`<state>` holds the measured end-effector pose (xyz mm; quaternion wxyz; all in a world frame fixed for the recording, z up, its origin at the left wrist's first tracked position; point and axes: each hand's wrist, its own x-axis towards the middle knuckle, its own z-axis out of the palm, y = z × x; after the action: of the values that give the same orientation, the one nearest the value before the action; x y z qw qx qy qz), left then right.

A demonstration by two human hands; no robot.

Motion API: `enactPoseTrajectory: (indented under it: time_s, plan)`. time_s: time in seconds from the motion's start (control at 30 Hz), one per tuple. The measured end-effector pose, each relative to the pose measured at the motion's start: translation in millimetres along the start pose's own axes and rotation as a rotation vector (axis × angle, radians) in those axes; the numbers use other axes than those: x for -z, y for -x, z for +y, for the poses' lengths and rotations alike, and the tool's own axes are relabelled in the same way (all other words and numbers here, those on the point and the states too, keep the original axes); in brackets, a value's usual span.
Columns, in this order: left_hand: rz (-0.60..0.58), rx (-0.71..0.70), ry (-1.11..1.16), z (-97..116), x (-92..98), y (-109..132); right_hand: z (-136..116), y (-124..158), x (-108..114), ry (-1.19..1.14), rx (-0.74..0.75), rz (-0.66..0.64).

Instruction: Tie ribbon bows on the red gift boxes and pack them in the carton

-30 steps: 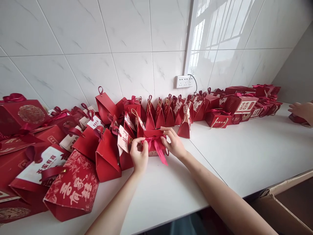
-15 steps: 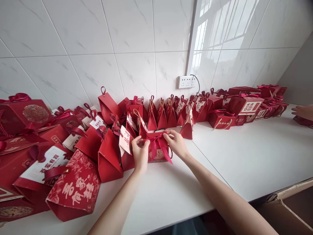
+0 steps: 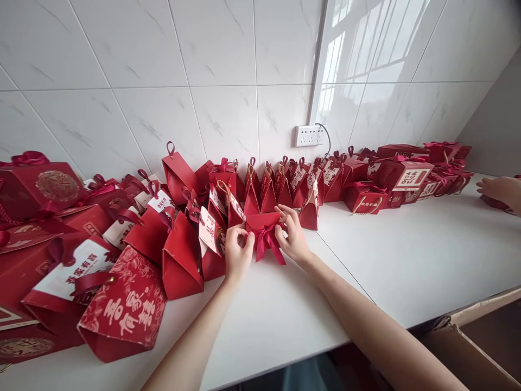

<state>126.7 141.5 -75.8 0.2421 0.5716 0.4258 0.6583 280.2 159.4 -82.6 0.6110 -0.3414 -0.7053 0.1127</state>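
Red box (image 3: pixel 264 221) now tilted; white counter (image 3: pixel 407 255), tiled wall (image 3: pixel 203 65), socket (image 3: pixel 308 135).

The small gift box (image 3: pixel 264 220) is plain red and its ribbon (image 3: pixel 267 244) is dark pink. At 8 o'clock from it, a red bag (image 3: pixel 122 307) carries a white flower pattern. The counter (image 3: pixel 407 255) is white.

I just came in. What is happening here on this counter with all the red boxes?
A person stands at a white countertop and uses two bare hands. The left hand and the right hand pinch a small red paper gift box from both sides, close to its dark pink ribbon bow. Behind it, many similar red paper gift boxes stand in a long row along the white tiled wall. At the far right, another person's hand is near more boxes.
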Motion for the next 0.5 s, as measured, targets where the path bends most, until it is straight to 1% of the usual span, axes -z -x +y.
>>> enactPoseTrajectory:
  time_s: [0.1,0.2,0.37,0.5]
  plan:
    - [-0.014,0.072,-0.004,-4,-1.0,0,4,-3,4,0.051,0.003,-0.014]
    - [-0.014,0.129,0.016,-4,-0.5,0,-1,-6,7,0.072,-0.007,-0.041]
    - [-0.018,0.200,0.033,-1,0.5,-2,-9,-11,12,-0.014,-0.125,-0.095]
    - [-0.021,0.227,0.036,3,0.5,-2,-11,-13,15,-0.116,-0.245,-0.091]
